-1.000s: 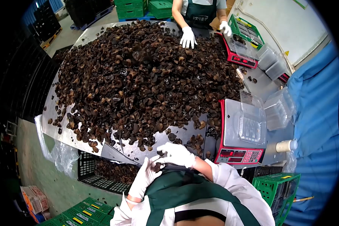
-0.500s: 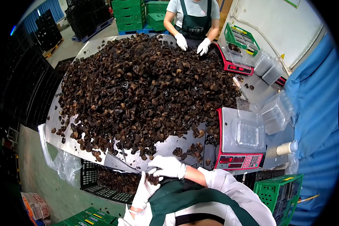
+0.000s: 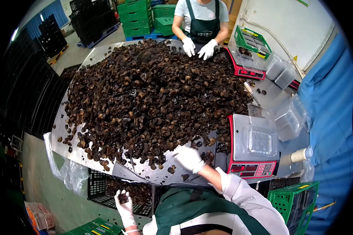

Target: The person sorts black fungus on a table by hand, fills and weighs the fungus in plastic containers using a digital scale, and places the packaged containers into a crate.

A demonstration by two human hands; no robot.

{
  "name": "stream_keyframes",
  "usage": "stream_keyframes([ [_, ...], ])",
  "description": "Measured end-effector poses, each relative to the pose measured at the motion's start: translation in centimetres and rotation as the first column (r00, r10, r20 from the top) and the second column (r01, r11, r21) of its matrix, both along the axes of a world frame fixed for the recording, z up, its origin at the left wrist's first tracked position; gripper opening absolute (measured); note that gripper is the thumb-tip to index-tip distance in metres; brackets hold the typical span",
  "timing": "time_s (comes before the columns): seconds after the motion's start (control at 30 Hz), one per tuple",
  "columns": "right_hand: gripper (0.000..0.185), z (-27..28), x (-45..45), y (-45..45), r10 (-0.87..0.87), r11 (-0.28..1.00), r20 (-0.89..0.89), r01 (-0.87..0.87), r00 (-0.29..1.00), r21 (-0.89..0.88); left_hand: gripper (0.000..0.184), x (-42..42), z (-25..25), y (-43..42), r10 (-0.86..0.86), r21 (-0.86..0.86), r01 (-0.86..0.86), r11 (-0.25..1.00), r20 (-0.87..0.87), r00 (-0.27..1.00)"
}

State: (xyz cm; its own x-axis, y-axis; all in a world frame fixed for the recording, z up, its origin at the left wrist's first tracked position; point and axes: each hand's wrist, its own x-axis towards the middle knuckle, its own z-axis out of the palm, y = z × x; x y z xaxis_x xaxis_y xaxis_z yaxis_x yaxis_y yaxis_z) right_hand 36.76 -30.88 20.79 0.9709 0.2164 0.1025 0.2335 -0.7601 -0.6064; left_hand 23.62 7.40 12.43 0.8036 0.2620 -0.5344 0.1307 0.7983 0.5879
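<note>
Across the worktop (image 3: 272, 94) brown pieces (image 3: 153, 98) heap; off its near edge the left hand (image 3: 124, 207) cups one; over it, the right hand's (image 3: 189, 158) grip looks unclear.

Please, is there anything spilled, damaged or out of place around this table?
A few dark pieces lie apart from the pile, near the white-handled tool, perhaps strayed. Crumpled clear plastic hangs below the table's left edge, which looks untidy. Nothing looks clearly damaged.

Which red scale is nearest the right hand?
The near scale, just right of the right hand and bearing an empty clear tray. The far scale, by the co-worker, is well beyond it.
</note>
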Motion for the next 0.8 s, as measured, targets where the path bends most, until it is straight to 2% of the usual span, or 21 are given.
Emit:
stream_keyframes([
  [0.03,0.021,0.7,-0.7,2.1,0.188,0.982,0.003,-0.189,0.982,0.015,0.038,-0.5,-1.0,2.0,0.093,0.177,-0.059,0.982,-0.188,0.978],
  [0.07,0.027,2.8,-1.9,3.9,0.351,0.925,-0.064,-0.336,0.934,0.18,0.045,-0.8,-1.4,2.5,0.296,0.589,0.048,0.807,-0.473,0.83],
  [0.1,0.037,2.0,-3.3,4.7,0.459,0.87,-0.055,-0.436,0.887,0.229,0.051,-4.4,-13.3,11.8,0.168,0.782,0.208,0.587,-0.37,0.914],
  [0.13,0.041,0.5,-3.9,5.1,0.443,0.84,0.235,-0.493,0.865,0.229,0.052,-3.3,-7.2,7.8,0.327,0.758,0.145,0.636,-0.435,0.839],
  [0.2,0.04,1.4,-3.3,3.3,0.391,0.909,0.126,-0.404,0.912,0.101,0.051,-2.6,-7.9,8.5,0.269,0.897,0.249,0.366,-0.358,0.894],
  [0.23,0.039,1.1,-2.7,1.5,0.317,0.937,0.141,-0.332,0.938,0.106,0.051,-1.4,-7.7,7.2,0.251,0.896,0.239,0.373,-0.346,0.904],
  [0.27,0.037,1.7,-2.3,-0.4,0.209,0.975,0.138,-0.217,0.968,0.05,0.051,-0.4,-5.7,5.0,0.174,0.959,0.229,0.169,-0.257,0.95],
  [0.3,0.035,1.4,-2.0,-2.2,0.107,0.994,0.028,-0.107,0.994,0.014,0.051,0.5,-3.2,2.6,0.08,0.981,0.187,-0.046,-0.183,0.98],
  [0.33,0.035,0.2,-2.1,-4.0,0.01,0.999,0.166,-0.017,0.986,0.04,0.05,2.1,-0.1,-0.4,-0.006,0.988,0.143,-0.056,-0.144,0.99],
  [0.37,0.034,1.7,-2.4,-5.2,-0.057,0.998,-0.014,0.057,0.998,-0.016,0.05,3.3,1.4,-2.5,-0.085,0.993,0.098,-0.068,-0.104,0.991],
  [0.47,0.033,1.6,-3.0,-8.5,-0.166,0.985,0.0,0.166,0.986,-0.036,0.048,5.4,4.6,-8.3,-0.327,0.999,0.035,-0.019,-0.04,0.944],
  [0.53,0.034,2.0,-2.7,-11.1,-0.266,0.962,0.011,0.266,0.964,-0.057,0.047,6.4,5.0,-10.8,-0.51,0.987,-0.091,-0.134,0.01,0.86],
  [0.57,0.035,3.2,-2.5,-12.1,-0.347,0.938,-0.093,0.347,0.933,-0.011,0.044,7.2,6.8,-12.4,-0.61,0.977,-0.154,-0.146,0.033,0.792],
  [0.6,0.031,2.3,-2.4,-13.1,-0.398,0.912,-0.014,0.397,0.917,0.105,0.042,7.9,8.9,-13.6,-0.721,0.976,-0.084,-0.203,-0.091,0.687],
  [0.67,0.033,1.6,-2.5,-14.3,-0.46,0.864,-0.005,0.449,0.888,0.226,0.041,8.7,7.3,-15.0,-0.802,0.94,-0.268,-0.211,-0.01,0.597],
  [0.7,0.033,1.3,-2.5,-14.3,-0.425,0.9,0.077,0.411,0.902,0.148,0.042,8.9,7.0,-15.7,-0.834,0.931,-0.283,-0.231,-0.04,0.55],
  [0.73,0.036,1.2,-2.7,-14.0,-0.388,0.92,0.102,0.378,0.916,0.107,0.043,9.2,7.0,-16.6,-0.863,0.921,-0.299,-0.249,-0.071,0.501],
  [0.8,0.046,-0.2,-3.0,-13.1,-0.355,0.925,0.104,0.365,0.929,-0.108,0.047,9.5,6.2,-18.4,-0.897,0.934,-0.273,-0.23,-0.095,0.431],
])
